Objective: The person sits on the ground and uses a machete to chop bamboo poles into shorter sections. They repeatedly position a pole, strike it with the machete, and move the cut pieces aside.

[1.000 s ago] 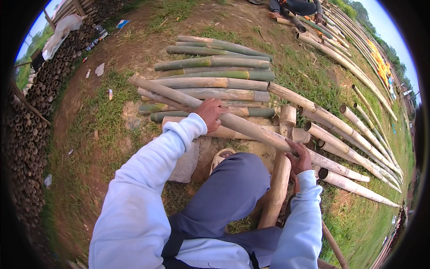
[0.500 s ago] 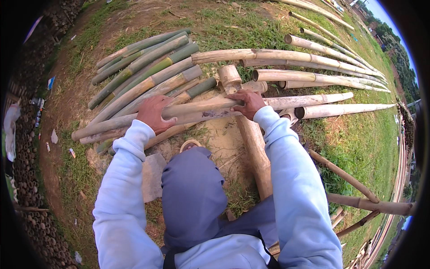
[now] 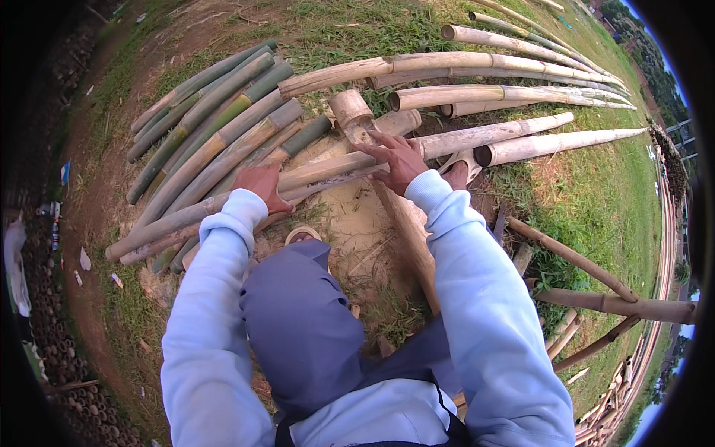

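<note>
A long pale bamboo pole lies across in front of me, running from lower left to upper right. My left hand grips it near its left part. My right hand rests on the same pole with fingers spread, close to a short cut bamboo stump. Both arms wear light blue sleeves. My knee in blue-grey trousers is raised between my arms.
Green and tan bamboo poles are stacked at the upper left. More pale poles stretch to the upper right over grass. Thin brown poles lie at the right. A sandal shows past my right hand. Stacked bamboo ends line the left rim.
My view has swung, so the poles now run more level. My right hand has opened its fingers over the pole; my left hand still grips it.
</note>
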`<state>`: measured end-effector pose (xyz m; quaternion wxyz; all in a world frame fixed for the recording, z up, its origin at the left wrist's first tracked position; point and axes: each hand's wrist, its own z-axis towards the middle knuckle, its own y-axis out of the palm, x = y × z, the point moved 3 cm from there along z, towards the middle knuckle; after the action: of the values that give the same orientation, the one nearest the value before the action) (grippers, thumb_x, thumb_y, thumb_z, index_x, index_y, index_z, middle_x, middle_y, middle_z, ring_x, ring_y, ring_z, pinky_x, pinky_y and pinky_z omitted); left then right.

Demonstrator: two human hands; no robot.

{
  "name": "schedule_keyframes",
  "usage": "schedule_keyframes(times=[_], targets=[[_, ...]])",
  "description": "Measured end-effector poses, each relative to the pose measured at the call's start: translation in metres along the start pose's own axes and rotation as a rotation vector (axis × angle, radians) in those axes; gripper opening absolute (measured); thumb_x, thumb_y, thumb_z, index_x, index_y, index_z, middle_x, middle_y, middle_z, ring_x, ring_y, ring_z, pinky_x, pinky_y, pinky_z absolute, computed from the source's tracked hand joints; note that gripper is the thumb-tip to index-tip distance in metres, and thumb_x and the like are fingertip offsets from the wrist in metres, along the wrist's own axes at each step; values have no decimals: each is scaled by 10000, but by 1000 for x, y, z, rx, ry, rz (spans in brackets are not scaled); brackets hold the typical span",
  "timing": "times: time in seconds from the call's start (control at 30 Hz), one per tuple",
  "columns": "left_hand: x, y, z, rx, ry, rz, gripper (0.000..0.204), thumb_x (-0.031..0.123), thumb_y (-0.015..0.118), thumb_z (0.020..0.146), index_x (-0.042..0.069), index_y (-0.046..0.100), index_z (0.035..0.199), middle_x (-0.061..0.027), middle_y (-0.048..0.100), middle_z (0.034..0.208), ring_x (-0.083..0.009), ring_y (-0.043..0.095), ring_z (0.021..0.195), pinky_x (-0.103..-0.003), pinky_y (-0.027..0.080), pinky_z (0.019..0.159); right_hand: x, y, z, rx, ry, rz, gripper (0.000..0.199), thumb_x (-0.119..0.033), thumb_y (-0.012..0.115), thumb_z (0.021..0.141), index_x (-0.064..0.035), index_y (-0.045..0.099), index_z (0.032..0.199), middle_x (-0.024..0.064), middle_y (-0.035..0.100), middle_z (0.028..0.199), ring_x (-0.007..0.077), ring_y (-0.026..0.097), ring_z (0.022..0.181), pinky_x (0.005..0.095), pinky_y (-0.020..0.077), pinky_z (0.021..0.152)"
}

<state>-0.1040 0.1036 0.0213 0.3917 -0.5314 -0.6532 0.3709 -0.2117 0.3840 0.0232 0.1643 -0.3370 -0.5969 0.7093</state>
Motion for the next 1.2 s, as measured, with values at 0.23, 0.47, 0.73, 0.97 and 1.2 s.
schedule_keyframes(times=[0.23, 0.47, 0.73, 0.97, 1.2], targets=[[-3, -1, 2, 114, 60, -59, 870, 502, 898, 614, 42, 568, 1276, -189, 653, 1271, -381, 628, 1181, -463, 501, 1016, 58, -116, -219, 353, 353, 178, 520, -43, 743, 867, -125, 656, 1374, 134, 711, 1151, 290, 691, 1014, 377, 531, 916], [-2, -4, 12, 64, 24, 185, 838, 535, 879, 608, 52, 612, 1239, -194, 679, 1239, -378, 634, 1181, -464, 496, 1026, 97, -14, -509, 795, 1142, 547, 230, -58, 616, 1004, -16, 688, 1218, 22, 702, 943, 75, 619, 829, 242, 506, 755], [9, -1, 19, -5, -102, 134, 763, 438, 934, 616, -2, 697, 1193, -240, 709, 1201, -382, 682, 1135, -455, 538, 1005, 26, 163, -452, 535, 1194, 467, 275, -53, 679, 931, -34, 668, 1205, 107, 742, 955, 181, 700, 854, 308, 537, 813], [1, -5, 0, 57, -94, 147, 695, 464, 920, 620, -11, 741, 1095, -250, 721, 1159, -386, 705, 1084, -447, 559, 973, 58, 171, -302, 346, 1134, 470, 264, -65, 690, 923, -31, 664, 1184, 112, 736, 947, 191, 698, 845, 316, 536, 800], [-41, 15, -23, 84, -83, 130, 741, 502, 913, 585, 3, 742, 1106, -251, 721, 1149, -386, 707, 1077, -449, 566, 963, 67, 156, -262, 315, 1098, 435, 255, -78, 701, 915, -29, 661, 1163, 117, 729, 938, 201, 696, 836, 324, 535, 787]])
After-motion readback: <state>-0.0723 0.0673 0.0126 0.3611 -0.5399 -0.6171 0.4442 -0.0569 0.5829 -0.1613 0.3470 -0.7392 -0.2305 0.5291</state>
